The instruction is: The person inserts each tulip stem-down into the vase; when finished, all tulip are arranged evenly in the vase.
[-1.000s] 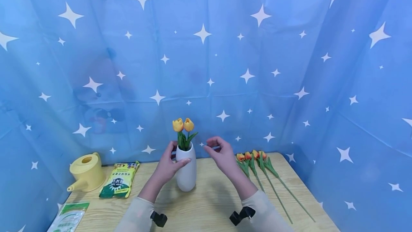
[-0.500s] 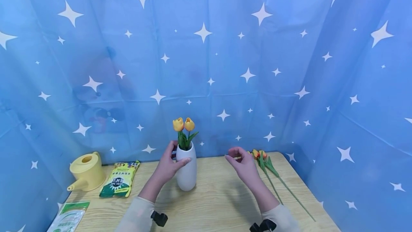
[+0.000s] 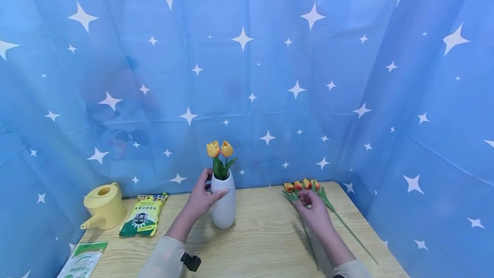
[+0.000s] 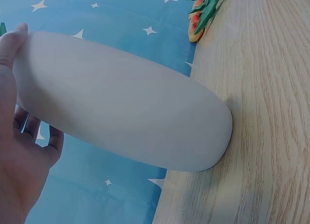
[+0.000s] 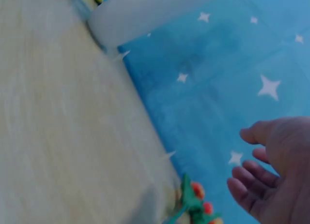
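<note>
My left hand grips the upper part of a white vase that stands upright, thumb across its front. Two yellow-orange tulips rise from its mouth. In the left wrist view the hand curls round the rim end of the vase. On the right, my other hand is over the stems of several orange-red tulips lying on the table; contact cannot be told. The right wrist view shows that hand with loosely bent fingers and nothing in them, beside the blurred tulips.
A yellow watering can stands at the table's left, beside a yellow-green packet. Nearer the front left lies a green-and-white packet. A blue curtain with white stars hangs behind the wooden table.
My right hand has moved right and down, away from beside the vase to the lying tulips. The left hand and vase have stayed in place.
</note>
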